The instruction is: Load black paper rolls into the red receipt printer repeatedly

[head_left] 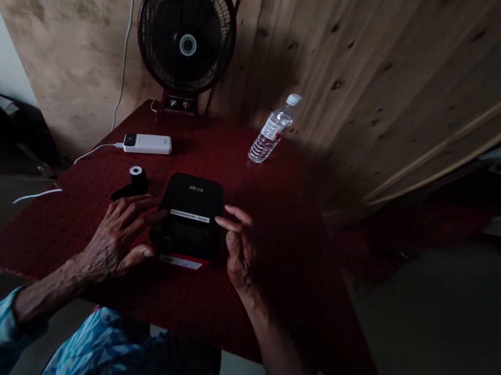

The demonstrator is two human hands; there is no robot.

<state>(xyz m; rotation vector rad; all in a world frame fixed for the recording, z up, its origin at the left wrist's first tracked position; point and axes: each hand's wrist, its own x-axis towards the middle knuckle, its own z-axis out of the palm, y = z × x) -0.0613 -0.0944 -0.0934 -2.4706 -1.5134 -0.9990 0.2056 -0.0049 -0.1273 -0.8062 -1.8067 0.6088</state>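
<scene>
A black box-shaped device with a red base, probably a small label printer (189,219), sits in the middle of the red-clothed table (47,242). My left hand (120,236) lies at its left side, fingers spread and tips touching its edge. My right hand (240,247) is at its right side, with fingertips resting on the top edge. Neither hand clearly grips it. Just beyond my left hand stands a small black roll with a white core (135,179), a black strip trailing from it.
A white power bank (147,143) with a white cable lies behind the device. A clear water bottle (273,130) stands at the back right. A dark round fan (186,27) stands against the wooden wall (372,73). The table's corner points toward the lower right.
</scene>
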